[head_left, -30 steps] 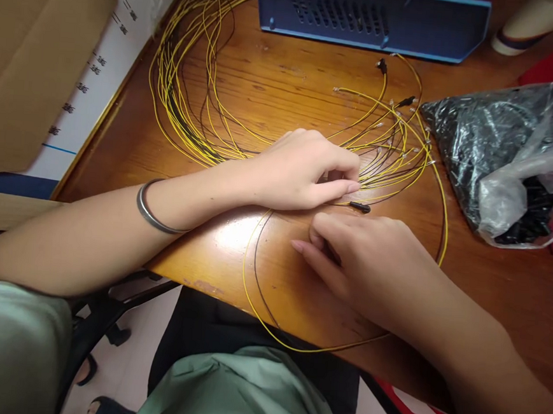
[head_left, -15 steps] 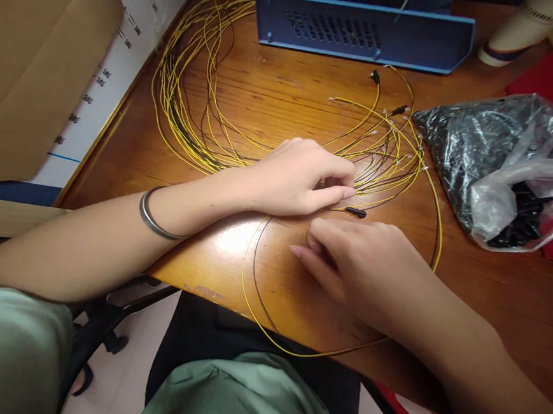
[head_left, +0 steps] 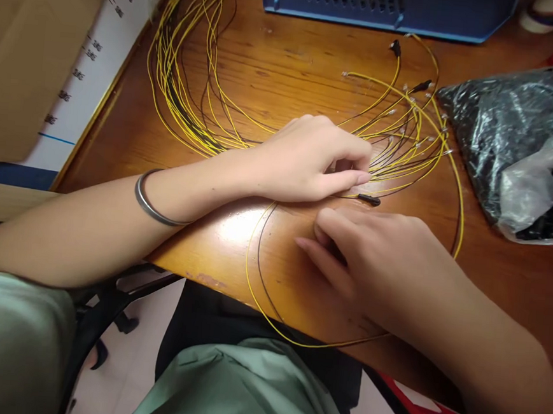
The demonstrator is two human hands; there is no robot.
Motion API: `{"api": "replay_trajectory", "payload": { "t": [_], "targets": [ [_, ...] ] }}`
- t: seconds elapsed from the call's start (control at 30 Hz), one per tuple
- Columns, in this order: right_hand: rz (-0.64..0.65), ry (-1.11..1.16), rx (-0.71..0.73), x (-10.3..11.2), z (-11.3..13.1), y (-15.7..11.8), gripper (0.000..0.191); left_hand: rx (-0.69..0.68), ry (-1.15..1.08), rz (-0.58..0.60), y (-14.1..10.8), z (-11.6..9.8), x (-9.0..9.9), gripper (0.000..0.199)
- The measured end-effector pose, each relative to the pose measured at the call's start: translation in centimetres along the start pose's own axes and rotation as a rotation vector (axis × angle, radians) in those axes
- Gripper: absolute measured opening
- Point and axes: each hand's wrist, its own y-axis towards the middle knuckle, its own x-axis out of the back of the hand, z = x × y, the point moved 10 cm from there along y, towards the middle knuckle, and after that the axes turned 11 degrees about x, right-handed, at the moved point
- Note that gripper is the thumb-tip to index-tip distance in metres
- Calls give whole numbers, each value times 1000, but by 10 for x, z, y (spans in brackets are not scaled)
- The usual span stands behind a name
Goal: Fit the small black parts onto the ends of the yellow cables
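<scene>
My left hand (head_left: 316, 162) lies across a bundle of thin yellow and black wires (head_left: 390, 158), thumb and forefinger pinched at the strands. Their bare metal terminals fan out to the right of the fingertips. Just below the left thumb, a wire ends in a small black connector housing (head_left: 369, 200). My right hand (head_left: 354, 245) hovers low over the table edge, fingers curled and thumb apart, with nothing visible between them. Under it passes a loose loop of yellow and black wire (head_left: 249, 265), which hangs past the table's front edge.
Coiled wire lengths (head_left: 169, 77) spread at the back left. A blue vented metal case (head_left: 415, 20) stands behind. On the right lies a clear plastic bag (head_left: 494, 116) of black parts. A cardboard box (head_left: 35, 41) and a printed sheet (head_left: 68, 108) are at the left.
The camera view has tilted down and shifted slightly, so the case and bag sit higher and further right. Both hands keep nearly the same pose over the wires.
</scene>
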Motion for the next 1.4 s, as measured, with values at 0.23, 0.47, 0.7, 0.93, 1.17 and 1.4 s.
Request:
{"api": "replay_trajectory", "payload": {
  "t": [0.23,0.47,0.7,0.93,1.17,1.4],
  "targets": [
    [1,-26,3,1,3,-1,26,30,-18,12,1,2,0,26],
    [16,66,-13,-2,-4,1,27,5,4,-2,0,0,1,27],
    [32,124,-16,-5,-8,4,29,-23,12,-19,0,0,2,25],
    [20,156,-33,-7,-12,4,30,-30,32,-12,-1,-1,1,27],
    [21,172,-40,-9,-14,5,31,-25,32,-6,-1,0,0,28],
    [46,212,-64,-10,-15,5,32,16,-17,18,1,5,-1,28]
  ]
}}
